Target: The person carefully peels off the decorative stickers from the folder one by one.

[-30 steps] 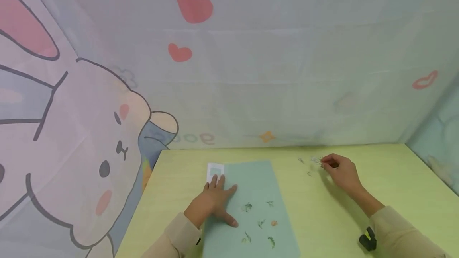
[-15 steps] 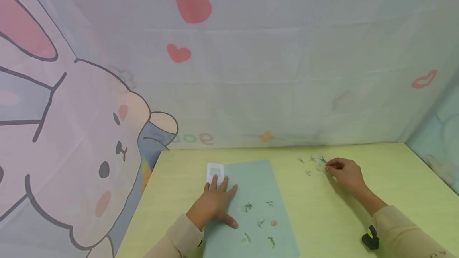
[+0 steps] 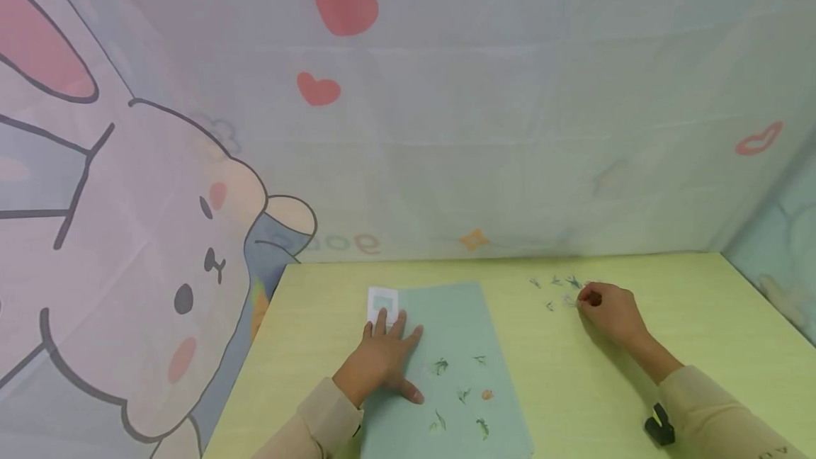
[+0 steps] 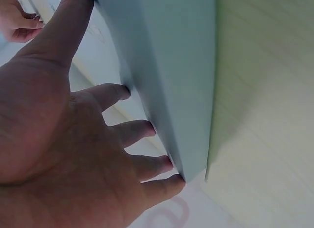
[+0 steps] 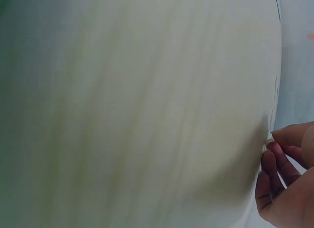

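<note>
Key relation: the pale cut-out [image 3: 569, 299] is at the right hand [image 3: 612, 310], on the far right part of the yellow table [image 3: 605, 395]; the blue-green sheet [image 3: 446, 324] lies to that hand's left and reaches nearer the body. Right hand: fingers curled, thumb and forefinger appearing to pinch the cut-out at its right end; outline too faint to read its long axis. Right wrist view shows the tips together close to the surface, the piece barely visible. Loose cut-outs [image 3: 574, 282] lie scattered just beside, beyond and left of the fingertips; all well apart from the left hand. Left hand [image 3: 379, 363]: palm down, fingers straight and spread, at the sheet's left margin, tips by the white card [image 3: 383, 302] at its far left corner. Left wrist view puts the fingertips against the sheet. Sheet's long axis runs away from the body; right edge slants, nearing the right arm at its near end. Near left part hidden by hand and sleeve. Small leaf pictures [image 3: 440, 366] and an orange flower [image 3: 487, 394] show on its nearer half, right of the left thumb. Edges: table's far edge close behind the cut-outs, cloth wall [image 3: 478, 161] directly beyond. Room: a strip of table separates sheet from cut-outs; more table right of the wrist. Small black object [image 3: 659, 427] sits just beside the right sleeve [image 3: 714, 409], low on that side.
</note>
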Tool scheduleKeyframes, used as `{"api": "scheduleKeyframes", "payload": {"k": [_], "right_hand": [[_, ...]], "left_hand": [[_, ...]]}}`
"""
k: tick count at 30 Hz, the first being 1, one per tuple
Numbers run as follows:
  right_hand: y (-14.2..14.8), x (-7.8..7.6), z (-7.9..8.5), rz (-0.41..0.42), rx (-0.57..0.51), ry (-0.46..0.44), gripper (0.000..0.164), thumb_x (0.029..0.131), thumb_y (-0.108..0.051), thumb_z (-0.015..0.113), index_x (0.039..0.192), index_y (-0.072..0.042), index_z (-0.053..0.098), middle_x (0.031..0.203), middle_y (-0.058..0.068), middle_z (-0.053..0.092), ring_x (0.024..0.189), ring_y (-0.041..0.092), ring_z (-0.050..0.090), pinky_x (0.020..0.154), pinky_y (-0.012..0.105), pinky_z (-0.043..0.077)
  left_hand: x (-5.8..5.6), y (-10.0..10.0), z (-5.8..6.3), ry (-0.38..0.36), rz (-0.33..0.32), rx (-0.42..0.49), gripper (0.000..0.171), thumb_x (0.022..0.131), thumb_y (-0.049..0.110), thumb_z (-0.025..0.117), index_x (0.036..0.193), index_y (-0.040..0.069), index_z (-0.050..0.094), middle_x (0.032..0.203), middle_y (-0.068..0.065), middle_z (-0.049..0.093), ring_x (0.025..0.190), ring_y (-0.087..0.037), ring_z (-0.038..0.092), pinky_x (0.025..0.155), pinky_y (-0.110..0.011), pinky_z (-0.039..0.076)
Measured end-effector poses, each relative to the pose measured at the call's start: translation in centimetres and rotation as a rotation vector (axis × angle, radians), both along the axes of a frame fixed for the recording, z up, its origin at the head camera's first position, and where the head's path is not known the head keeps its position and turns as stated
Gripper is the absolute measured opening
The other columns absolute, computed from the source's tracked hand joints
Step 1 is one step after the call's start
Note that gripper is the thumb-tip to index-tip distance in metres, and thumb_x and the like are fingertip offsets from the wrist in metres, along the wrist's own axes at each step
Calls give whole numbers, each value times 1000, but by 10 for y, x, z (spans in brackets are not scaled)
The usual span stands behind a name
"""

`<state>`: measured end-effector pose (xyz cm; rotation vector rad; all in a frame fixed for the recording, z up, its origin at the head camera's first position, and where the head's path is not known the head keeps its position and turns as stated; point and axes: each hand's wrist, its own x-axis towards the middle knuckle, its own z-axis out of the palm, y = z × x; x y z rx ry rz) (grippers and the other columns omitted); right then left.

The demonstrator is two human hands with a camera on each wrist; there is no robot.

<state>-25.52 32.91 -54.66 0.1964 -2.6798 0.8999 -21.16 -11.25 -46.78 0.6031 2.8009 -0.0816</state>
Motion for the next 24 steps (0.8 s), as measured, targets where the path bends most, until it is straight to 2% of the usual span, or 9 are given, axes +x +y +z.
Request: {"api": "scheduleKeyframes", "payload": {"k": [6, 12, 18, 24], "right_hand": [[0, 1, 3, 34, 39, 6, 5, 94, -3, 75, 91, 1, 75, 84, 7, 70, 77, 26, 67, 68, 41, 54], [0, 2, 4, 52, 52, -3, 4, 95, -3, 74, 92, 0, 75, 85, 6, 69, 78, 26, 65, 69, 43, 54], [3, 1, 1, 63, 55, -1, 4, 97, -1, 72, 94, 1, 75, 86, 7, 71, 77, 26, 66, 68, 41, 54], [6, -1, -1, 61, 69, -2, 4, 94, -1, 73, 93, 2, 72, 85, 7, 70, 78, 28, 67, 70, 44, 56]], "left_hand": [[1, 0, 2, 1, 4, 6, 120, 66, 64, 94, 165, 19, 42, 174, -19, 23, 159, -51, 12, 123, -68, 22], [2, 1, 1, 9, 6, 5, 121, 66, 63, 94, 165, 19, 42, 174, -19, 23, 159, -51, 12, 123, -68, 23], [3, 0, 0, 6, 4, 13, 120, 66, 63, 94, 164, 18, 42, 173, -20, 23, 159, -52, 12, 123, -68, 22], [4, -1, 0, 17, -4, 14, 119, 66, 63, 94, 164, 18, 43, 173, -20, 25, 159, -51, 14, 122, -68, 23]]}}
